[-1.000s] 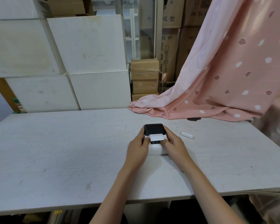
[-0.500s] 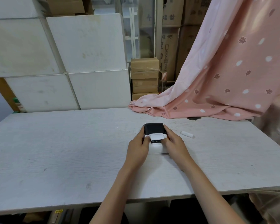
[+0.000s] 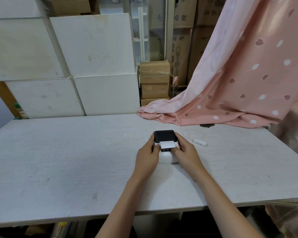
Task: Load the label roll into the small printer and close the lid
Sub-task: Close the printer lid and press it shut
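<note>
The small printer (image 3: pixel 165 148) sat near the middle of the white counter (image 3: pixel 76 160), its black lid (image 3: pixel 164 136) down, with a white strip of label (image 3: pixel 167 144) poking out at the front. We judged it light and rigid, smooth plastic likely to slide, so best steadied by its two sides. The left hand (image 3: pixel 147 156) and right hand (image 3: pixel 187 152) flanked it, fingers curled closed against its sides, thumbs beside the label; whether the lid had fully latched we could not tell. A small white cylinder (image 3: pixel 199 142) lay apart, to the right.
</note>
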Motion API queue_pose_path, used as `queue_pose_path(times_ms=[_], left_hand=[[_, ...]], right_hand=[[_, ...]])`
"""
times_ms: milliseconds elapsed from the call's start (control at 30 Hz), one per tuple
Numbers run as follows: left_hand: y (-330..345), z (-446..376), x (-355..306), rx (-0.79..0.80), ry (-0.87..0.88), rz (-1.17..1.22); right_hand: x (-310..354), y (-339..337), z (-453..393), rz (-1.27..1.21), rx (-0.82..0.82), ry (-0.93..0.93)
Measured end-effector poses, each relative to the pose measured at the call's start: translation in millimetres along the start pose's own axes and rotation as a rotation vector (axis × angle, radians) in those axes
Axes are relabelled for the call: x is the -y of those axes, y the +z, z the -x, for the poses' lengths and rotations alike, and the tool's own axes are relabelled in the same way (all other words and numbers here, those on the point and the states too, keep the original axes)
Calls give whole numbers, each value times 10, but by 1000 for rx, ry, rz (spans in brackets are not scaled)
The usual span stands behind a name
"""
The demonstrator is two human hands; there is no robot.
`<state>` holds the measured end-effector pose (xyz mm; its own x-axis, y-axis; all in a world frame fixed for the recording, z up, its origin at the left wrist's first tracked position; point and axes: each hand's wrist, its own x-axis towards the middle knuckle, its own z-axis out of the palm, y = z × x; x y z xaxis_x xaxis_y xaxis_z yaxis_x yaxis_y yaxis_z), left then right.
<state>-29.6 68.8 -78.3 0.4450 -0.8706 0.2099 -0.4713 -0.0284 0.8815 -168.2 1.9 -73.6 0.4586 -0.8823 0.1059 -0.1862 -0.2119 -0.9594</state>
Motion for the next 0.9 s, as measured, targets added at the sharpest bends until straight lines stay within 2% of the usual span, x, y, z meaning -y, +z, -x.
queue_pose_path(times_ms=[233, 900], left_hand=[[23, -49, 61, -6, -13, -2], [15, -20, 29, -8, -30, 12]], right_hand=[[29, -36, -74, -153, 3, 85], [-73, 7, -42, -14, -46, 73]])
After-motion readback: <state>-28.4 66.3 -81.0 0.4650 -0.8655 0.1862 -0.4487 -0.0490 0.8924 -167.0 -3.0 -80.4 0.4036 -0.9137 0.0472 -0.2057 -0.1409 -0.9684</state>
